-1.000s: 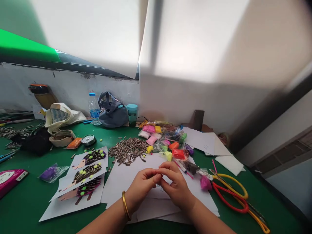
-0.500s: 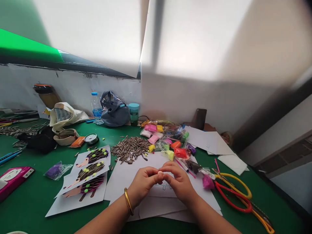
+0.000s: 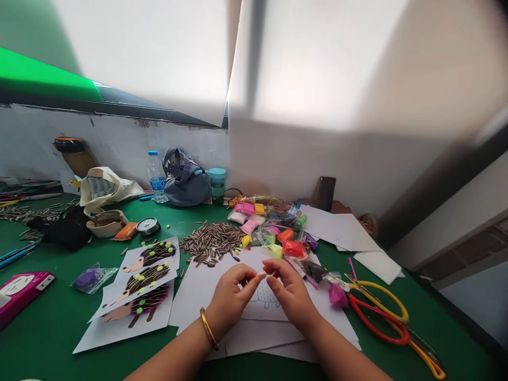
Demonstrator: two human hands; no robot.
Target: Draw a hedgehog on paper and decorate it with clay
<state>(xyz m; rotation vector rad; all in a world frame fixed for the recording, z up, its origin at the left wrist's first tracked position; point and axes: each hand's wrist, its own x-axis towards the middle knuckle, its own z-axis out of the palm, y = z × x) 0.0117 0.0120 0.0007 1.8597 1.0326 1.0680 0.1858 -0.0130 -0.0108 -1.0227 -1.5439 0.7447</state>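
Observation:
My left hand (image 3: 235, 292), a gold bangle on its wrist, pinches a small piece of pale pink clay (image 3: 260, 277) between thumb and forefinger. Just right of it, my right hand (image 3: 292, 293) is curled with thumb and forefinger apart; nothing clear shows between them. Both hands hover over a white sheet of paper (image 3: 206, 296). On it is a blue line drawing of an animal (image 3: 266, 297) with a dotted body and small feet, partly hidden by my hands.
Left lie hedgehog pictures (image 3: 148, 278) made with seeds and green dots. Behind are a heap of striped sunflower seeds (image 3: 212, 241) and bagged coloured clay (image 3: 293, 248). Scissors with red and yellow handles (image 3: 381, 317) lie right. A purple clay packet (image 3: 88, 278) is at left.
My fingertips have drawn apart, and the right hand no longer meets the left at the clay. More of the blue drawing shows between them.

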